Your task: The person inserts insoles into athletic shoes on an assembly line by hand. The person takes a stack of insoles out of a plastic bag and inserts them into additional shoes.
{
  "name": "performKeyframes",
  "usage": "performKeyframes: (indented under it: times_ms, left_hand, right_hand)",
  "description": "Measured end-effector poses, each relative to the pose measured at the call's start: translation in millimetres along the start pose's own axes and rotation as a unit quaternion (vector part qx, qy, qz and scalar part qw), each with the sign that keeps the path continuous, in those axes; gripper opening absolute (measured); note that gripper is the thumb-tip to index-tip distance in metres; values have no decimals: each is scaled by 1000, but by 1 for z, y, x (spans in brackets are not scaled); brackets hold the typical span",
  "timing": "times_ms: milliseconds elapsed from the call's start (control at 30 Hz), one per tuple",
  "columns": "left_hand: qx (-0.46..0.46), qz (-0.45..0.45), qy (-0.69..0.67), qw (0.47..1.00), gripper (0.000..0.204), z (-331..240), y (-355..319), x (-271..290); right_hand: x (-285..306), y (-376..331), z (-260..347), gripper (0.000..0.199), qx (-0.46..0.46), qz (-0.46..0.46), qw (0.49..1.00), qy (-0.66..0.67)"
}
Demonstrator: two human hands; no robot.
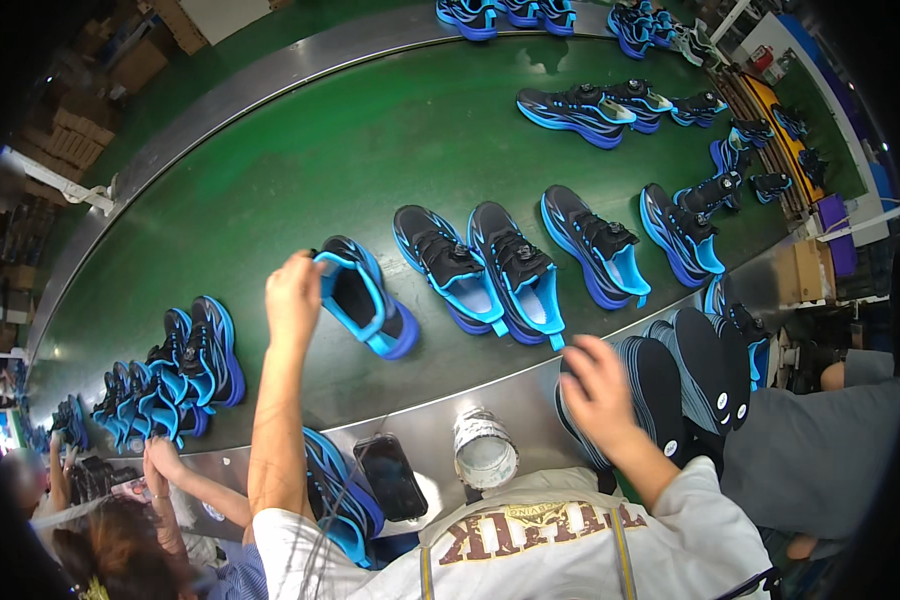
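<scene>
A black-and-blue sneaker with a pale-blue collar (pixel 358 300) sits tilted on the green, smooth work surface (pixel 240 190), left of centre; its opening faces up and left, its long axis seems to run from far left to near right, heel nearer; the left hand (pixel 295 300) is at its left side, fingers apparently closed on the collar's far edge, though the fingertips are hidden; the right hand (pixel 600 395), blurred, spread and apart from the left, is well to the right, just beside stacked black flat insoles (pixel 653 390); whether it touches them cannot be told; two matching sneakers (pixel 440 250) stand between the hands, slightly farther; the shiny metal edge (pixel 440 408) borders the near side; bare green spreads far and left.
</scene>
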State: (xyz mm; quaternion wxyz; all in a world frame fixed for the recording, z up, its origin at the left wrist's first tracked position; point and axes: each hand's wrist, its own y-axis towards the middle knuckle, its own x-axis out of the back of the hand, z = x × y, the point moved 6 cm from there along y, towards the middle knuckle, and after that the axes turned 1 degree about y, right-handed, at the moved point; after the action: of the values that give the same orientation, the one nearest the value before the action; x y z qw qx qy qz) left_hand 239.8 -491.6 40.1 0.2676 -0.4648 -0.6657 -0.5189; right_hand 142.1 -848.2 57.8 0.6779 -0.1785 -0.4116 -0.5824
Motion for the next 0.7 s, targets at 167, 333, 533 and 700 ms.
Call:
performKeyframes:
  times_ms: [167, 333, 533, 700]
  left_hand:
    - [158, -159, -447, 866, 8, 6, 20, 37]
    - [152, 44, -339, 927, 38, -81, -7, -35]
    - [13, 138, -125, 983, 59, -130, -13, -113]
    - [303, 65, -374, 874, 44, -78, -12, -123]
  right_hand:
    - [84, -91, -74, 51, -233, 64, 945, -221]
    - [101, -143, -106, 56, -340, 114, 928, -101]
    - [132, -65, -68, 38, -253, -30, 966, -52]
    - [64, 53, -22, 21, -122, 132, 966, 186]
